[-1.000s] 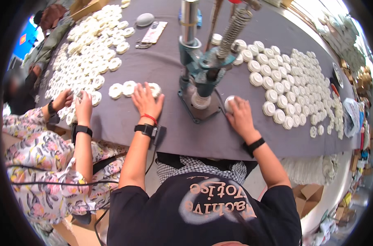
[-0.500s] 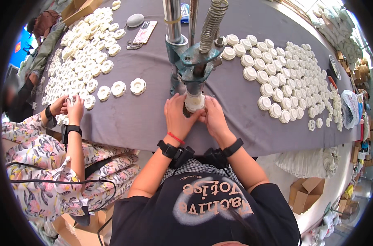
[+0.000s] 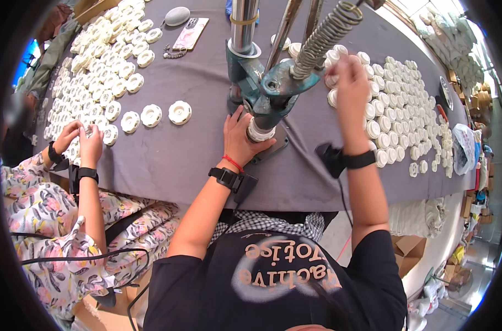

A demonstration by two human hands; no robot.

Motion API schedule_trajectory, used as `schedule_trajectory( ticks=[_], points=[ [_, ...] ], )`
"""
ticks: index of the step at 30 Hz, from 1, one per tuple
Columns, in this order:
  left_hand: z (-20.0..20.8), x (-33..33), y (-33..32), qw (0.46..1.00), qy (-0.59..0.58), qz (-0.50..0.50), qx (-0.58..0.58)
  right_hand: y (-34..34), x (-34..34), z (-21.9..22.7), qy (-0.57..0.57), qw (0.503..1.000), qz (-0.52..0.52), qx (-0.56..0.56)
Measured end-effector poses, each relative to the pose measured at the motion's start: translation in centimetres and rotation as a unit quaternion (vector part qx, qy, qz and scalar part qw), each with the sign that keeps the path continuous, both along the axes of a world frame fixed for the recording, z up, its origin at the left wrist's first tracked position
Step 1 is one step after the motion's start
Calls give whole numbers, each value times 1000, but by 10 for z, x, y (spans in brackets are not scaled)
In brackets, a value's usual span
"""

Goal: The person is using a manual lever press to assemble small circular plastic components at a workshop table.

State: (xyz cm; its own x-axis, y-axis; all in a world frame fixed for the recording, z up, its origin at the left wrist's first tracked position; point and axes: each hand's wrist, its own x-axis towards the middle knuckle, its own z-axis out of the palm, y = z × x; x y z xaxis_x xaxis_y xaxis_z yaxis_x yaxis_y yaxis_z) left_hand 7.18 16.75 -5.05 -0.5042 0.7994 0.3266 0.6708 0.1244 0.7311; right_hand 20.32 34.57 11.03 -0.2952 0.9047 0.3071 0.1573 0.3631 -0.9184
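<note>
Fingers of the left hand (image 3: 238,138) curl round a white piece (image 3: 259,131), frame centre; right hand (image 3: 351,80), upper right, blurred, grip indeterminable.

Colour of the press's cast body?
The press's cast body is teal, with worn-looking patches; it shows in the head view.

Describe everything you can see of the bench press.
The bench press stands on the grey cloth-covered table. Its worn teal body looks like painted metal, with a shiny round column, a yellowish band around that, and a bare coil spring. Its top runs out of the picture; its base is mostly hidden. The left hand holds a round white piece under its head.
</note>
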Motion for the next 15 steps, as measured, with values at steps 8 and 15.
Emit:
schedule_trajectory(
  ticks=[8, 15],
  points=[
    [19, -17, 6, 992, 9, -102, -78, 33, -90, 153, -192, 852, 211, 439],
    [26, -48, 23, 974, 14, -195, -117, 62, -87, 146, -187, 728, 218, 623]
  ],
)
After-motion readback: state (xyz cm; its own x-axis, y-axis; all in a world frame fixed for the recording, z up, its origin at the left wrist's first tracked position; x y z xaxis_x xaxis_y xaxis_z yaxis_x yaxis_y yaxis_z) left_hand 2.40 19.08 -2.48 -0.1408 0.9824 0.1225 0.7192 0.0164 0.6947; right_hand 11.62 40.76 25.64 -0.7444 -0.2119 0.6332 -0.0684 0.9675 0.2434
